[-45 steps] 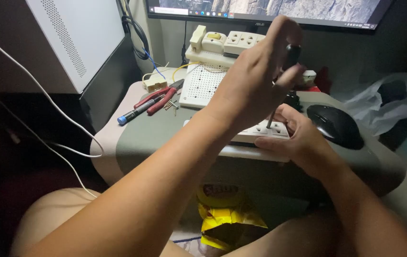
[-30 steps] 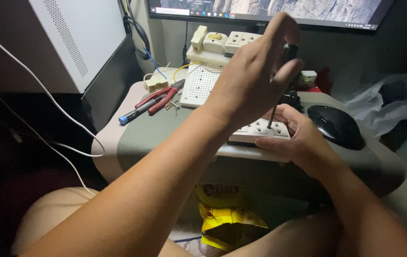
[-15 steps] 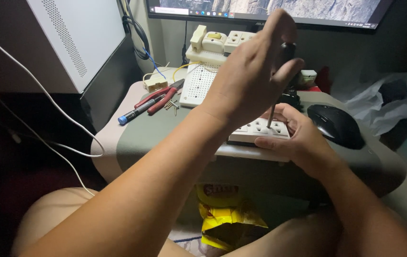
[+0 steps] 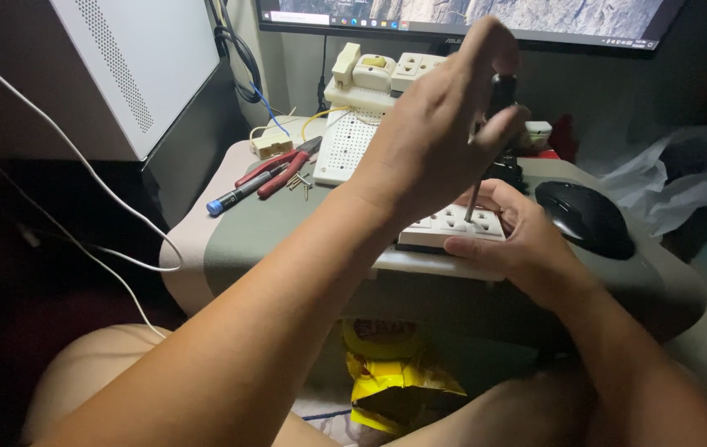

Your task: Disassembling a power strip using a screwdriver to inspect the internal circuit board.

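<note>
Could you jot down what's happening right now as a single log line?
left hand: holds screwdriver upright, tip on white socket strip | right hand: steadies strip | nearby: black mouse, red pliers

Grey-green pad (image 4: 246, 236) bears white socket strip (image 4: 444, 228), red pliers (image 4: 283, 172), perhaps screws (image 4: 299, 182), mouse (image 4: 585, 217).
</note>
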